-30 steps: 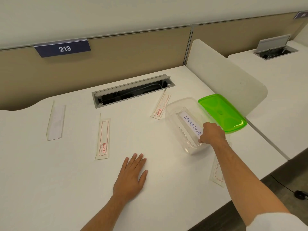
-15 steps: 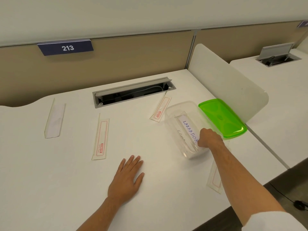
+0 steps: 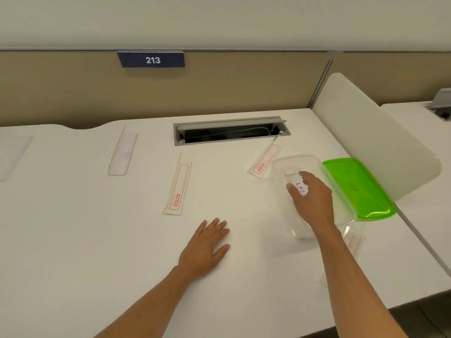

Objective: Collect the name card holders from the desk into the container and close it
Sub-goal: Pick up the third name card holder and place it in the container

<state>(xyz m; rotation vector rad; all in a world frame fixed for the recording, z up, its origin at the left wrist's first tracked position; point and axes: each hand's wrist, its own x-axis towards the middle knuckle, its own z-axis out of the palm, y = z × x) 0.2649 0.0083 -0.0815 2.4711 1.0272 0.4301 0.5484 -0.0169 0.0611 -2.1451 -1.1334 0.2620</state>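
Observation:
A clear plastic container [image 3: 283,162] stands open on the white desk [image 3: 97,252], with its green lid [image 3: 358,189] lying beside it on the right. Inside lies a name card holder with handwriting [image 3: 298,185], partly hidden by my right hand [image 3: 311,198], which hovers over the container with relaxed, spread fingers. My left hand [image 3: 205,245] rests flat on the desk. Loose holders lie on the desk: one with red print [image 3: 177,186], another [image 3: 264,162] by the container's far left corner, a blank one [image 3: 123,153], and one [image 3: 352,240] beside my right forearm.
An open cable tray [image 3: 229,130] is set into the desk behind the holders. A white divider panel [image 3: 366,132] rises to the right of the lid. A beige partition with the sign 213 [image 3: 152,60] closes the back. A further flat holder [image 3: 12,154] lies at the far left.
My right hand has let go of the handwritten holder's near end and slid forward over the container, fingers loosened. The view has shifted left. My left hand stays flat.

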